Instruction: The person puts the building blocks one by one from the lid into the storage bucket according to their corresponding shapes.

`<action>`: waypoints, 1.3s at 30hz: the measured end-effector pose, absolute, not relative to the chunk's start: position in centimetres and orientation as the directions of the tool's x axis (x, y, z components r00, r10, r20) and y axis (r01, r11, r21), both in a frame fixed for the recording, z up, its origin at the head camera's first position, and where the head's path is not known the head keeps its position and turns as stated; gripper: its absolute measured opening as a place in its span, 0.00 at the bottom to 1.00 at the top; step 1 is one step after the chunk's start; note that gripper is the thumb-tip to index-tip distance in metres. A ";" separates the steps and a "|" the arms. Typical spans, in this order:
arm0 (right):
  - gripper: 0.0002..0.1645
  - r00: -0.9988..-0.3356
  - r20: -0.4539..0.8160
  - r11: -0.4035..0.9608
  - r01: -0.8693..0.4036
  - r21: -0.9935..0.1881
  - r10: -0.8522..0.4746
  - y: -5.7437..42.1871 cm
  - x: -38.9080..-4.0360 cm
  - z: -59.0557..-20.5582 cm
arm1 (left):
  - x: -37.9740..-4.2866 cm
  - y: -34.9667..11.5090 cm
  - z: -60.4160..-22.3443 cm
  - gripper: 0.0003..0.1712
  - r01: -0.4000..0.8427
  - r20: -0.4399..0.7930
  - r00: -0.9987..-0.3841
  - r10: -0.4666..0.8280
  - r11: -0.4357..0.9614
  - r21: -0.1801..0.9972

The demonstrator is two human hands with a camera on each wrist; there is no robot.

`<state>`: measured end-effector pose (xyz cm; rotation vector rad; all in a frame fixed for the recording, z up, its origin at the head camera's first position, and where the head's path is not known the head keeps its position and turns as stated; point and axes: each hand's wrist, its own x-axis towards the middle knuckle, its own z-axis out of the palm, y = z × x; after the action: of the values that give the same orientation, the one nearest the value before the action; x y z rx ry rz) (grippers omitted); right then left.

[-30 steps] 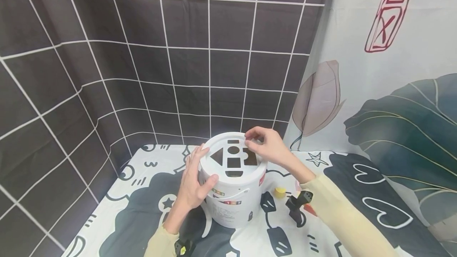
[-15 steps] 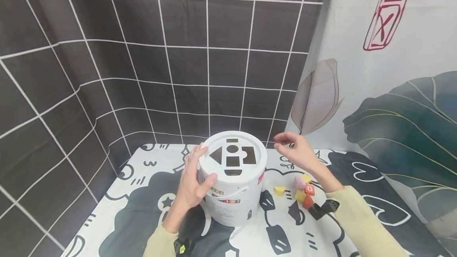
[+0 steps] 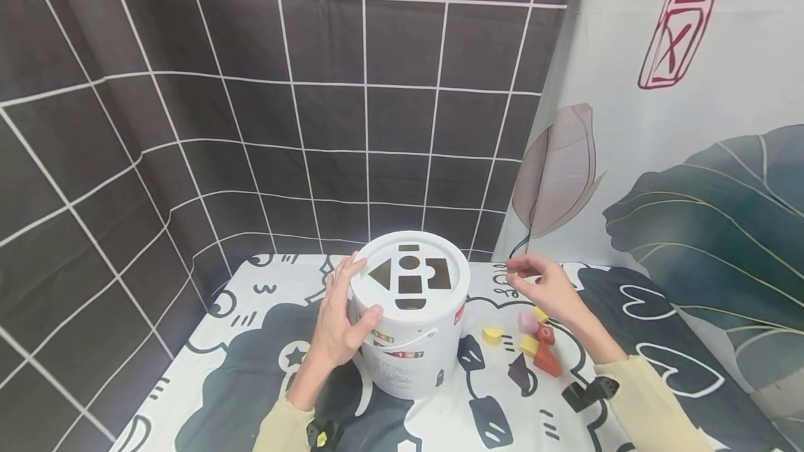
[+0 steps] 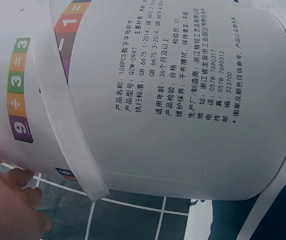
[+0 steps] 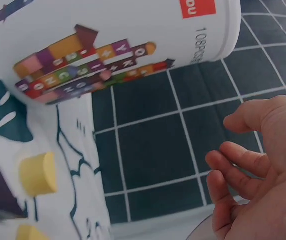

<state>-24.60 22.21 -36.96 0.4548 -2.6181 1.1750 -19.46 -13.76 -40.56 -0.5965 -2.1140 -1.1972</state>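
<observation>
A white bucket (image 3: 408, 361) stands upright on the patterned cloth, its lid (image 3: 378, 296) pierced with holes of various shapes. My left hand (image 3: 342, 319) rests against its left side, fingers at the lid's rim and thumb toward the front. Printed text and number strips show on the bucket wall (image 4: 193, 150) in the left wrist view. Off to the right, my right hand (image 3: 546, 288) hovers with loosely bent fingers, holding nothing. Below it lie a pink block (image 3: 527, 322), a red block with a printed face (image 3: 545, 334), a red triangular block (image 3: 547, 362) and two yellow blocks.
Nearer the bucket lie a yellow half-round block (image 3: 492, 335) and a dark purple block (image 3: 521, 374). The bucket's white handle (image 3: 402, 347) hangs across its front. A dark gridded curtain (image 3: 326, 180) rises behind, with a leaf-printed white curtain (image 3: 628, 124) at the right.
My right hand has moved from above the lid to the right, then slightly down over the blocks. The blocks its arm covered now show. My left hand stays on the bucket.
</observation>
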 end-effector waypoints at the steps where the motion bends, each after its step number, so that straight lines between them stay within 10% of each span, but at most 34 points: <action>1: 0.15 -0.927 0.332 0.633 -0.364 -0.683 -0.175 22.4 -24.4 -37.2 | -19.5 -13.8 -40.6 0.42 0.650 0.711 -0.699 0.078 0.484 0.586; 39: 0.25 -0.989 0.106 0.717 -0.147 -0.682 -0.102 28.8 -19.8 -44.8 | -19.5 -13.7 -40.7 0.41 0.656 0.718 -0.692 0.070 0.477 0.585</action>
<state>-19.83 28.78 -44.81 0.2068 -2.8538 1.1415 -19.52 -13.68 -40.70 -0.5984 -2.0971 -1.2045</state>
